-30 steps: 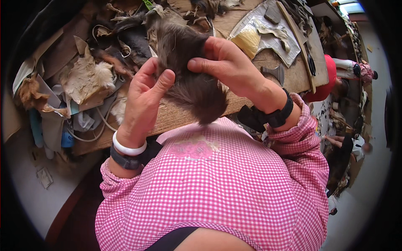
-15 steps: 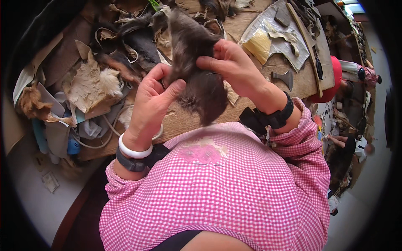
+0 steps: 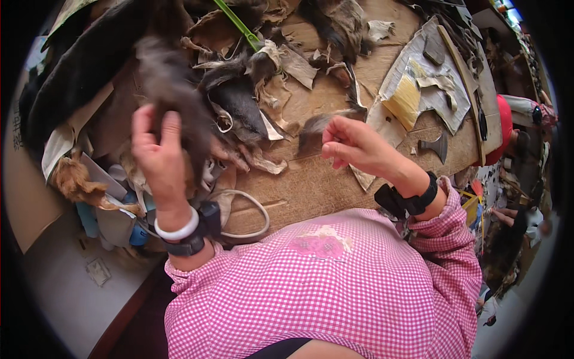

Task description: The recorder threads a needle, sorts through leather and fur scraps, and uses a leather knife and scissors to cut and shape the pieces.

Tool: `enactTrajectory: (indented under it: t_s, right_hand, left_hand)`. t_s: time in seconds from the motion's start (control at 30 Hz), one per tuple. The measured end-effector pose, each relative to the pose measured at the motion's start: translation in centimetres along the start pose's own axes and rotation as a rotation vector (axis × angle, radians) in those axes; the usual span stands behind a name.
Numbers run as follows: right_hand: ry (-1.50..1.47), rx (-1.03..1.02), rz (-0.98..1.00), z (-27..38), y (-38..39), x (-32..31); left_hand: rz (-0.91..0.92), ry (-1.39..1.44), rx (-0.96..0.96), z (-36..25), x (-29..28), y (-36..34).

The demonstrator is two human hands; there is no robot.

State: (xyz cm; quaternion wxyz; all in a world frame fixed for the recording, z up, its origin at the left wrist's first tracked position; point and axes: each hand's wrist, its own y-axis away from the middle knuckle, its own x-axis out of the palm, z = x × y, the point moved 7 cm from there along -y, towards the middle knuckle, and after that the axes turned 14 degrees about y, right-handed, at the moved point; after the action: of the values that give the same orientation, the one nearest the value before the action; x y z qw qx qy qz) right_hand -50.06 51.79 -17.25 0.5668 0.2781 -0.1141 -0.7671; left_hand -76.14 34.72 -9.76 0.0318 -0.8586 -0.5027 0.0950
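Observation:
At the left, my left hand point(image 3: 158, 158) grips a dark grey-brown piece of fur point(image 3: 170, 84). The fur is smeared by motion and hangs across the fingers and down beside them. Over the middle right of the table, my right hand point(image 3: 356, 143) has its fingers curled in toward the thumb, with nothing showing in them. Just behind its fingertips lies a small dark fur scrap point(image 3: 314, 131); whether they touch I cannot tell. Beyond and between the hands are a heap of fur and hide scraps point(image 3: 239, 105) and a long green tool point(image 3: 239, 24).
A wooden table point(image 3: 299, 182) spans the front. At its right lie a dark metal blade point(image 3: 435, 146), a pale sheet with a yellow piece point(image 3: 403, 102), a grey stone-like block point(image 3: 434, 49) and a wooden strip point(image 3: 460, 84). A white cord point(image 3: 263, 215) loops near the front edge. Other people are at far right.
Both hands held the fur piece together in the middle. My right hand has let go and moved right; my left hand has carried the fur left. The view has shifted, showing more of the heap.

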Motion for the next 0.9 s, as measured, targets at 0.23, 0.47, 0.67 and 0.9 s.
enactTrajectory:
  t_s: [0.23,0.47,0.67,0.9]
  right_hand:
    - [0.243,-0.059,0.05,-1.1,-0.3,1.1]
    - [0.389,-0.076,0.072,-0.9,0.2,1.1]
    - [0.402,-0.065,0.04,-1.4,0.6,0.7]
    - [0.419,-0.177,-0.013,-0.8,1.2,0.8]
  left_hand:
    - [0.334,-0.426,0.269,1.4,5.5,-0.8]
    - [0.521,-0.681,0.304,6.5,10.1,-1.0]
    - [0.311,-0.575,0.529,4.3,7.8,-2.5]
    - [0.4,-0.641,0.385,6.1,8.8,-3.3]
